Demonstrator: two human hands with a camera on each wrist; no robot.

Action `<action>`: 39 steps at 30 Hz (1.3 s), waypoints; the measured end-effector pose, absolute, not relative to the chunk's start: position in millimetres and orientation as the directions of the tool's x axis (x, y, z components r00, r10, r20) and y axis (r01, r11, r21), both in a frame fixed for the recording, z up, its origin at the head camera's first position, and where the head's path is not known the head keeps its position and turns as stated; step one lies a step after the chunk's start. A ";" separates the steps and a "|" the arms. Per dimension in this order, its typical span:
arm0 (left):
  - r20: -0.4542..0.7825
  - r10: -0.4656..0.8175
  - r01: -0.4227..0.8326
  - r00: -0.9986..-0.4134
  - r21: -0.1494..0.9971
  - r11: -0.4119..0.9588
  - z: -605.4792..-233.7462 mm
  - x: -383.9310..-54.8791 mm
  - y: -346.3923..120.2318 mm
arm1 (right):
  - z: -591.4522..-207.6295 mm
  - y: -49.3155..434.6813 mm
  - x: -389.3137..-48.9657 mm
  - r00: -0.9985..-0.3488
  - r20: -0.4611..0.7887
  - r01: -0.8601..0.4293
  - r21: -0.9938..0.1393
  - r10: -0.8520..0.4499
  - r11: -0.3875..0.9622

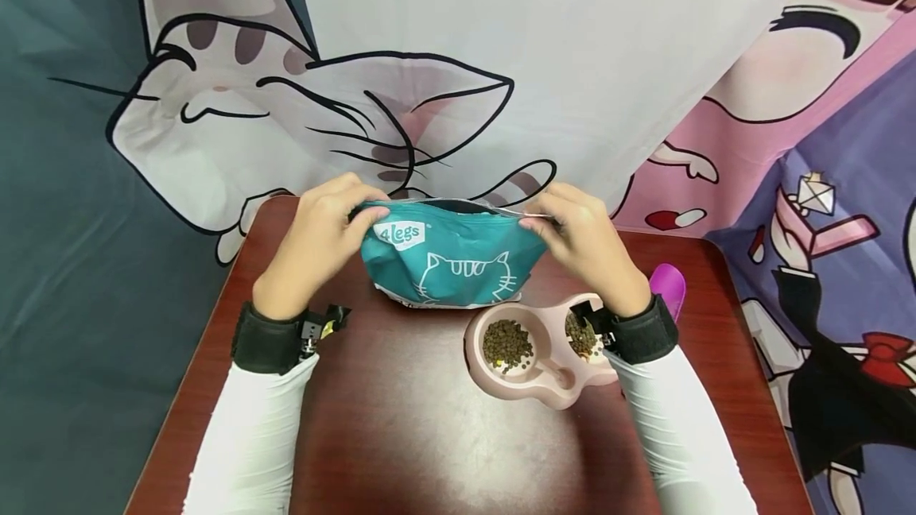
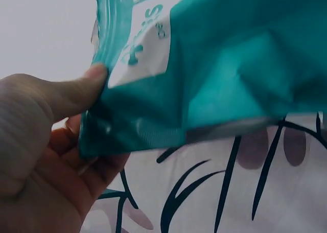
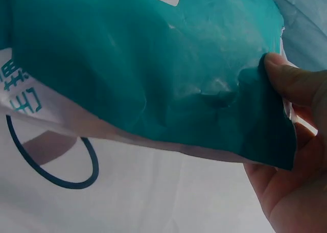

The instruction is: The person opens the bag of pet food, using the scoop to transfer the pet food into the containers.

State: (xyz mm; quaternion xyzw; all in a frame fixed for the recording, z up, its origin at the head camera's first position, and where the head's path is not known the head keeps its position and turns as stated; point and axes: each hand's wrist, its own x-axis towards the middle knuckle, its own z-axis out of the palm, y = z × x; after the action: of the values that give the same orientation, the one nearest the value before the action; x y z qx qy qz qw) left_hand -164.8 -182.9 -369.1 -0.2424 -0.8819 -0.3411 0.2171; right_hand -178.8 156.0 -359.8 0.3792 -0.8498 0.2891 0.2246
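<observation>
A teal pet food bag (image 1: 465,257) with a white cat outline stands at the far side of the table, its top edge parted along the middle. My left hand (image 1: 322,233) pinches the bag's upper left corner between thumb and fingers. At the upper right corner, my right hand (image 1: 583,237) pinches the bag in the same way. The left wrist view shows the thumb pressed on the front of the bag (image 2: 219,74) beside the white logo. In the right wrist view the thumb lies on the bag's (image 3: 153,74) edge, with the other fingers behind it.
A pink double bowl (image 1: 558,392) holds brown kibble (image 1: 506,344) in both hollows, right of the bag; my right wrist partly covers it. Beyond that wrist lies a purple scoop (image 1: 668,288) on the brown table (image 1: 401,420). A cartoon-printed cloth (image 1: 572,62) hangs behind.
</observation>
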 end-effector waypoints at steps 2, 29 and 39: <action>0.551 0.287 0.584 -0.784 0.495 0.643 -368.9 -167.1 -187.1 | -359.4 156.5 -179.4 -0.609 0.599 -0.778 -0.323 -0.520 0.539; 0.568 0.489 0.684 -0.662 0.191 0.704 -367.2 -168.8 -191.6 | -358.5 152.0 -177.4 -0.628 0.562 -0.750 -0.250 -0.539 0.612; 0.558 0.458 0.664 -0.691 0.242 0.707 -372.1 -169.3 -190.6 | -355.7 133.7 -167.2 -0.594 0.560 -0.737 -0.092 -0.577 0.669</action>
State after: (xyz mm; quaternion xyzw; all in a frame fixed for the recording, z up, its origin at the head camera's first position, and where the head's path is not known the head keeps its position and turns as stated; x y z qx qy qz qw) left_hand -169.3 -190.6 -372.1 -0.3142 -0.8933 -0.2182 0.2358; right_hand -167.2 133.7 -355.7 0.3741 -0.8784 0.1592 0.2512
